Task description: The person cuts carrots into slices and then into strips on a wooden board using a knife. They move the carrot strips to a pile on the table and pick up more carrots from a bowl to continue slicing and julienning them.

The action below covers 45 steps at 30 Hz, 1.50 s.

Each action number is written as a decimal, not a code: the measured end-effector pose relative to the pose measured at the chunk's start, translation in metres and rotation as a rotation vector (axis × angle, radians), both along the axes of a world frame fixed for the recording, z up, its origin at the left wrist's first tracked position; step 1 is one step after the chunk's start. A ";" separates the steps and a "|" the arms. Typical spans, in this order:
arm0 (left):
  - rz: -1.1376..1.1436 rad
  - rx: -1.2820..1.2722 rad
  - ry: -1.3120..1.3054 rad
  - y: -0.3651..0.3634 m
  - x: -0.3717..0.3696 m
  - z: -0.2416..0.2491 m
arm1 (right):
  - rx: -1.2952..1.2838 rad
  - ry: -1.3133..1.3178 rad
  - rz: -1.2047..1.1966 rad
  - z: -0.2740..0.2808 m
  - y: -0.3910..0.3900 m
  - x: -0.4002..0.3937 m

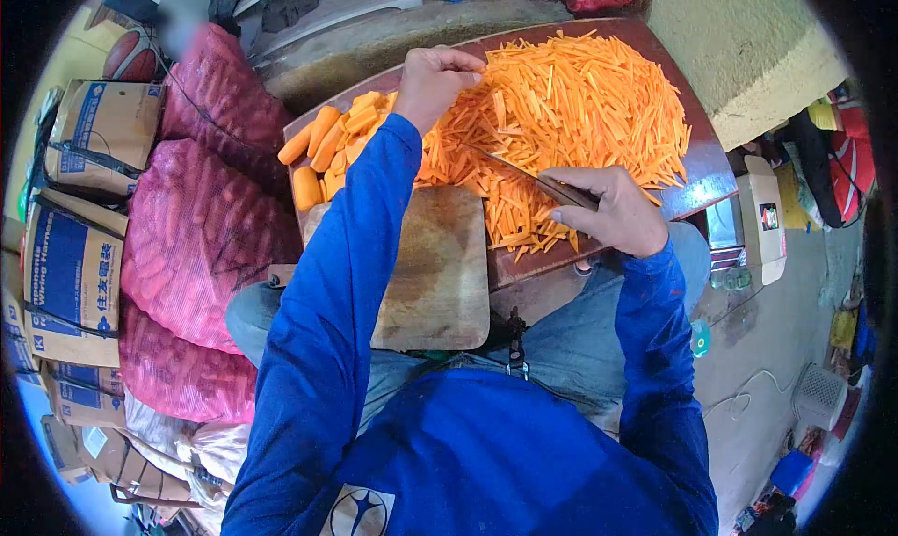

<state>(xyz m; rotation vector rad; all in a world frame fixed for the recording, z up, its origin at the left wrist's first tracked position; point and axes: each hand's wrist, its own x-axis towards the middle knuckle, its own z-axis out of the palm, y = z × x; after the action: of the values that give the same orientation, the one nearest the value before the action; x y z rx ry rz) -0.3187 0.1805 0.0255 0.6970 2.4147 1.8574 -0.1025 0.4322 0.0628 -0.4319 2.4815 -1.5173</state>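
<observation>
A large heap of carrot sticks [589, 101] covers much of the dark red tabletop [697, 192]. My left hand [435, 85] is at the heap's upper left edge, its fingers drawn together in a pinch; what they hold, if anything, is hidden. In my right hand [617, 210] is a knife [531, 177], its handle in the closed fingers and its blade pointing left over the cut carrots. Peeled carrot chunks [325, 143] lie on the left side of the table, partly behind my left forearm. A worn wooden cutting board [435, 274] rests at the near edge, toward my lap.
Pink mesh sacks of carrots [201, 237] are piled to the left, beside stacked cardboard boxes [79, 279]. A concrete block [739, 50] stands at the upper right. An open box [762, 220] sits on the floor right of the table.
</observation>
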 end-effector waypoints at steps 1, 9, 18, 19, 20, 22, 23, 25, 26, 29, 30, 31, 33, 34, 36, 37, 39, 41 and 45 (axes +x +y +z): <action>0.005 0.000 0.000 0.000 0.002 0.000 | 0.002 0.018 -0.001 -0.001 0.000 0.000; 0.022 0.045 -0.014 0.005 0.012 0.016 | -0.018 0.050 -0.008 -0.002 0.002 0.002; -0.051 -0.299 0.254 -0.002 0.025 0.026 | 0.160 0.357 -0.067 0.003 -0.010 0.012; -0.058 -0.302 0.254 -0.001 0.030 0.029 | 0.180 0.405 -0.062 0.003 -0.012 0.013; -0.050 -0.319 0.316 0.000 0.036 0.031 | 0.179 0.402 -0.070 0.003 -0.012 0.013; -0.048 -0.336 0.381 0.001 0.042 0.031 | 0.196 0.443 -0.057 0.001 -0.013 0.012; -0.047 -0.341 0.415 0.001 0.044 0.032 | 0.196 0.443 -0.062 0.001 -0.013 0.013; -0.047 -0.348 0.448 -0.001 0.046 0.032 | 0.209 0.428 -0.070 0.001 -0.014 0.014; -0.063 -0.362 0.438 -0.002 0.047 0.033 | 0.208 0.427 -0.072 0.001 -0.014 0.014; -0.094 -0.401 0.421 -0.002 0.051 0.036 | 0.238 0.485 -0.068 0.000 -0.017 0.014; -0.108 -0.427 0.415 -0.003 0.050 0.035 | 0.239 0.492 -0.065 0.001 -0.017 0.014; -0.108 -0.428 0.416 -0.004 0.050 0.035 | 0.240 0.499 -0.063 0.001 -0.018 0.014; -0.127 -0.431 0.453 -0.005 0.050 0.036 | 0.255 0.506 -0.059 0.001 -0.018 0.014; -0.128 -0.431 0.454 -0.006 0.051 0.037 | 0.272 0.512 -0.055 0.000 -0.018 0.014; -0.153 -0.442 0.538 -0.007 0.056 0.041 | 0.331 0.516 -0.056 -0.001 -0.017 0.015; -0.154 -0.443 0.537 -0.006 0.059 0.044 | 0.390 0.517 -0.054 -0.001 -0.018 0.015; -0.216 -0.489 0.607 -0.005 0.069 0.051 | 0.407 0.518 -0.049 0.001 -0.019 0.016; -0.238 -0.460 0.467 0.000 0.083 0.058 | 0.424 0.519 -0.044 0.002 -0.021 0.017; -0.372 -0.478 0.162 -0.002 0.096 0.065 | 0.445 0.526 -0.052 0.002 -0.022 0.018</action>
<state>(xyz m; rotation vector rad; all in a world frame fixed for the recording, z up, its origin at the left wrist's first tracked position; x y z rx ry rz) -0.2227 0.1788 0.0906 1.1743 2.4567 1.0733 -0.0850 0.4099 0.0652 -0.7627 3.1355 -0.8909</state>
